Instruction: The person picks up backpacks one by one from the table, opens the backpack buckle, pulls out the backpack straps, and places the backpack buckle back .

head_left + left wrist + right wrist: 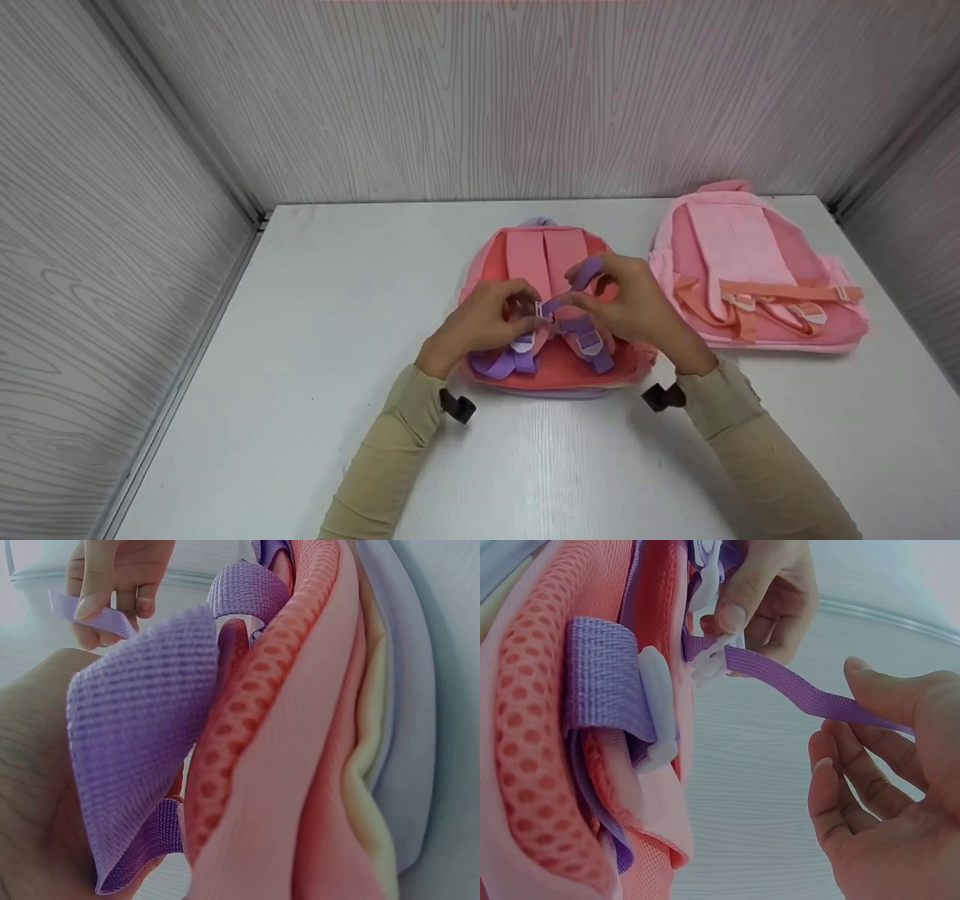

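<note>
A coral-pink backpack [551, 371] lies on the table with its shoulder straps facing up. My left hand [491, 315] pinches a white plastic buckle [711, 664] between thumb and fingers, just above the pack. Through that buckle runs a purple webbing strap [780, 681]. My right hand [634, 300] grips the strap's free length, thumb on top and fingers beneath, holding it out to the right of the buckle. Another purple strap loop [150, 712] stands in front of my left palm in the left wrist view. White adjusters [590, 343] sit on the lower shoulder straps.
A lighter pink backpack [739, 240] with orange straps [787, 291] lies to the right, close to the coral one. The white table [337, 300] meets a wood-grain panel [450, 97] at the back, with more panels at both sides.
</note>
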Motion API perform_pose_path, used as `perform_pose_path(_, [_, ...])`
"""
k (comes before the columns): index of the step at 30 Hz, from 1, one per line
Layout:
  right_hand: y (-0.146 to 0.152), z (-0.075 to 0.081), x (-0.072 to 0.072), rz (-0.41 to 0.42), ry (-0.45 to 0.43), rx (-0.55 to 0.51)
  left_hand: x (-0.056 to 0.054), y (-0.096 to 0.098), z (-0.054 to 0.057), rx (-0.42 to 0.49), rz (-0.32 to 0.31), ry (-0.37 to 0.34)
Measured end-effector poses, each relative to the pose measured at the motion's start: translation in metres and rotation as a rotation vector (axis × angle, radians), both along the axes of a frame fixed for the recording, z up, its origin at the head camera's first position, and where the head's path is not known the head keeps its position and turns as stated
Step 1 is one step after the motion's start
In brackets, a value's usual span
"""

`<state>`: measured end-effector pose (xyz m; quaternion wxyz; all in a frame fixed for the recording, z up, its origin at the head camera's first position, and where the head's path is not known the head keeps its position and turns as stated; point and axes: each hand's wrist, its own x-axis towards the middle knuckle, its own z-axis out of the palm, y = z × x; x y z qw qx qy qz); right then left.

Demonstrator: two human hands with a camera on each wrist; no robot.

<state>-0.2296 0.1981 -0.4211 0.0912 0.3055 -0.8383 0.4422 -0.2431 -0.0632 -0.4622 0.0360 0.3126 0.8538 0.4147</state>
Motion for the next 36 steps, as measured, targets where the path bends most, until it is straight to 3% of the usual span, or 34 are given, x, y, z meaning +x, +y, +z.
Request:
perform_pose_path(7, [0.006,0.004,0.001,-0.043,-0.055,0.016,0.001,0.000,0.001,-0.004,0.009,-0.011])
perform_pose_path(13, [0.012,0.006,0.002,-0.033,-0.125,-0.048,0.001,0.000,0.000,-0.006,0.011,-0.008])
perform_pose_path(21, [0.022,0.009,0.006,-0.096,-0.277,-0.115,0.000,0.001,-0.002,-0.004,0.001,0.000])
perform_pose_path(27, [0.032,0.009,0.013,-0.125,-0.318,-0.189,0.000,0.001,-0.001,-0.006,0.002,0.003])
perform_pose_path(32, [0.044,0.006,0.016,-0.191,-0.358,-0.128,0.001,0.002,-0.002,-0.009,0.011,0.011])
perform_pose_path(36, [0.052,0.003,0.018,-0.248,-0.439,-0.074,0.001,0.002,-0.004,-0.016,0.018,0.012])
